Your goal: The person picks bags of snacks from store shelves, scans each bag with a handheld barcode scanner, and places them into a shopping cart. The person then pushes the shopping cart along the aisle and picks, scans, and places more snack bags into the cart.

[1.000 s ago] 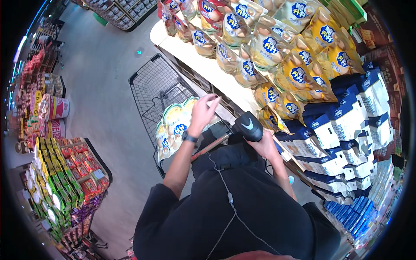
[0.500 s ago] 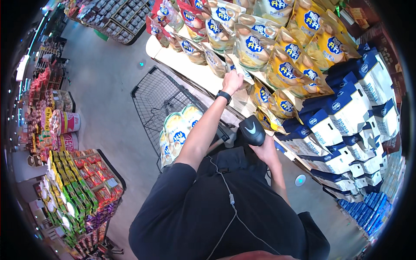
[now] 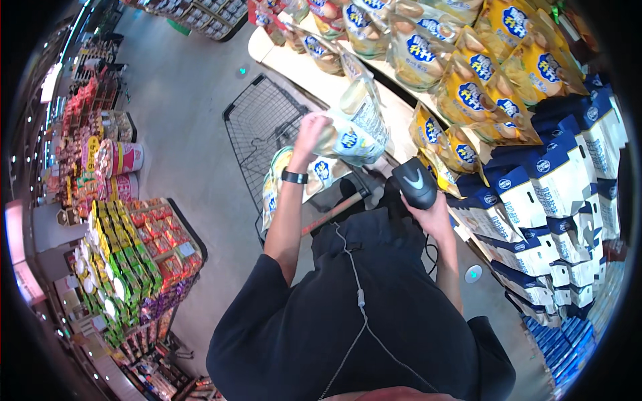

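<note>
Near the cart (image 3: 254, 107), bag (image 3: 364, 150) in left fingers (image 3: 315, 124), white-lettered blue label (image 3: 349, 140)

Over the grey floor (image 3: 184, 107) at the upper left of the frame, a wide passage is lying open between the wire cart (image 3: 254, 100) and the snack stack (image 3: 120, 260). The cart's far end is offering room from above; packed bags (image 3: 321, 176) are filling its near end. At upper centre, a pale bag (image 3: 351, 142) in the left hand (image 3: 311, 131) is blocking part of the way to the ledge (image 3: 294, 65). Right of centre, a black device (image 3: 414, 184) in the right hand (image 3: 429, 212) is narrowing the gap beside the yellow bags (image 3: 468, 90); white-and-blue boxes (image 3: 545, 170) are walling off the right side.
</note>
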